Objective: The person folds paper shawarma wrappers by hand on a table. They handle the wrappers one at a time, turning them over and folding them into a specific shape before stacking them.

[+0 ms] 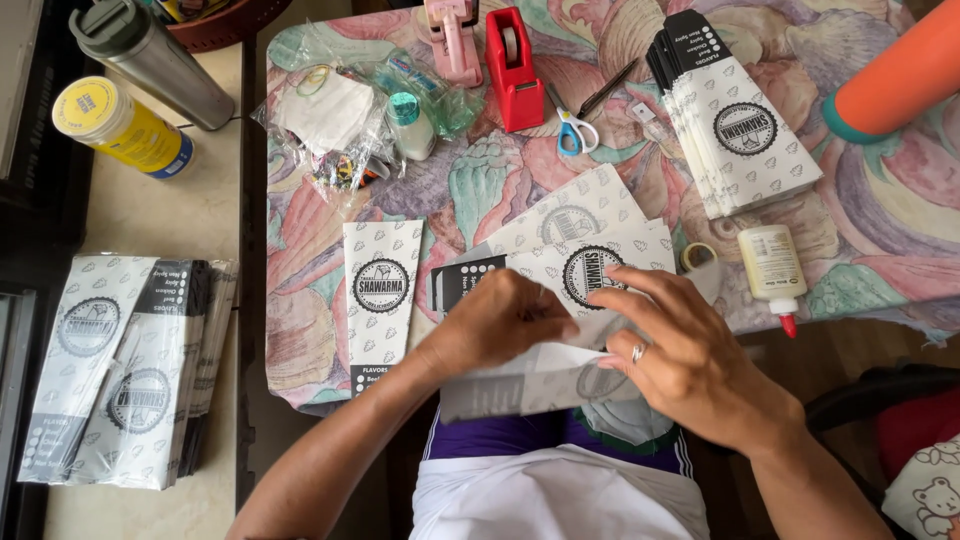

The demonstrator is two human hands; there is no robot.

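Note:
Both my hands rest on a printed white paper sleeve (545, 375) at the table's near edge. My left hand (500, 320) is curled, fingers closed on the sleeve's folded middle. My right hand (680, 350), with a ring on one finger, presses flat on the sleeve's right side, fingers spread over its round black emblem. Under them lie a few loose flat sleeves (580, 225), fanned out. One single sleeve (380, 290) lies flat to the left of my left hand.
A stack of sleeves (735, 135) lies at the back right, a glue bottle (772, 268) and a tape roll (697, 257) beside my right hand. Scissors (580, 120), a red tape dispenser (512, 70), a pink tool (452, 40) and plastic bags (340, 120) lie farther back. Another sleeve stack (125, 370) sits on the left counter.

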